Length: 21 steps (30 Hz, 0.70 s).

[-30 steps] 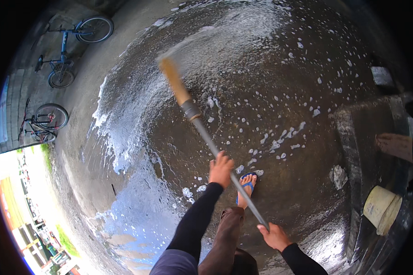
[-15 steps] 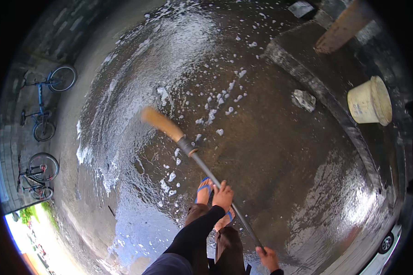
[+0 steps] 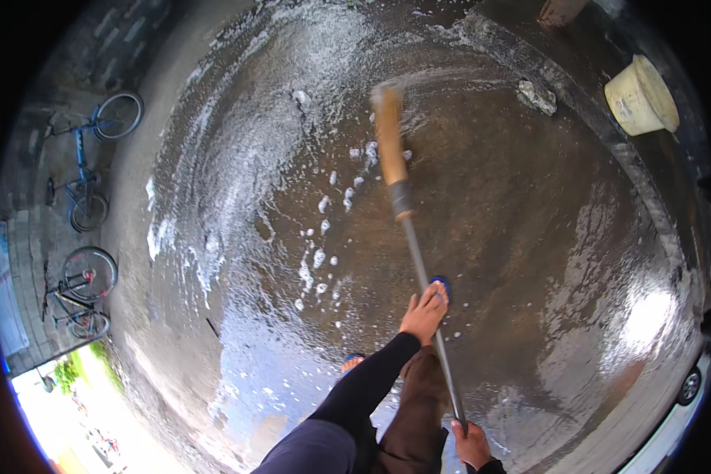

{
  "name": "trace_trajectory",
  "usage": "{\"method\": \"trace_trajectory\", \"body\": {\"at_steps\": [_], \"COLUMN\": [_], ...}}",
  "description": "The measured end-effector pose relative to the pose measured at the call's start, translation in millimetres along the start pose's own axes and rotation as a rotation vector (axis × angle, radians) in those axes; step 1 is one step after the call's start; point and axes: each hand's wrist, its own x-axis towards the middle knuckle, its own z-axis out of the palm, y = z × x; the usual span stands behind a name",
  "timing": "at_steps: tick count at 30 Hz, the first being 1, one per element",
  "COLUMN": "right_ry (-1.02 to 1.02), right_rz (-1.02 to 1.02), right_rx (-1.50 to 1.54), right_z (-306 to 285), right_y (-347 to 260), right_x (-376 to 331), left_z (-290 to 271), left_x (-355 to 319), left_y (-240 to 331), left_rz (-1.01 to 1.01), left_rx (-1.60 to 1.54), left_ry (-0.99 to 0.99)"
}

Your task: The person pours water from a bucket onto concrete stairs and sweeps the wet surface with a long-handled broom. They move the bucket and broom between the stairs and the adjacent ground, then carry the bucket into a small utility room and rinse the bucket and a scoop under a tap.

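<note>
A long-handled broom (image 3: 391, 142) with tan bristles slants up and away in front of me, its bristle end on the wet, foamy floor. My left hand (image 3: 424, 315) wraps round the middle of its grey pole. Lower down, my right hand (image 3: 472, 445) grips the pole near its bottom end. White suds (image 3: 317, 258) lie in clumps left of the pole, and a wide smear of foam curves across the far left. My sandalled foot (image 3: 441, 286) shows just beyond the left hand; the other foot is mostly hidden by my left arm.
A cream bucket (image 3: 640, 96) sits at the far right beyond a low concrete curb (image 3: 640, 182). A rough stone chunk (image 3: 536, 97) lies just inside that curb. Two bicycles, one blue (image 3: 81, 162) and one dark (image 3: 79, 292), stand along the left wall. Part of a white car (image 3: 683, 403) shows lower right.
The broom head has swept from the left to the right and farther away, leaving a curved foam streak. Both hands moved right with the pole. One foot has stepped forward.
</note>
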Motion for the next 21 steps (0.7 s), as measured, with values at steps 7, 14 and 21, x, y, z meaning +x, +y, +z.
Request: {"method": "trace_trajectory", "body": {"at_steps": [7,14,21], "right_ry": [-0.083,0.036,0.322], "right_rz": [-0.274,-0.313,0.085], "right_rx": [-0.401,-0.215,0.293], "right_z": [137,174,255], "right_y": [25,114,334], "right_x": [7,15,-13], "left_z": [-1,45,202], "left_x": [-264,-267,-223], "left_y": [-136,-115,96], "left_rz": [-0.339,-0.298,0.345], "left_rx": [0.171,0.385,0.345], "left_ry": [-0.21,-0.305,-0.417]}}
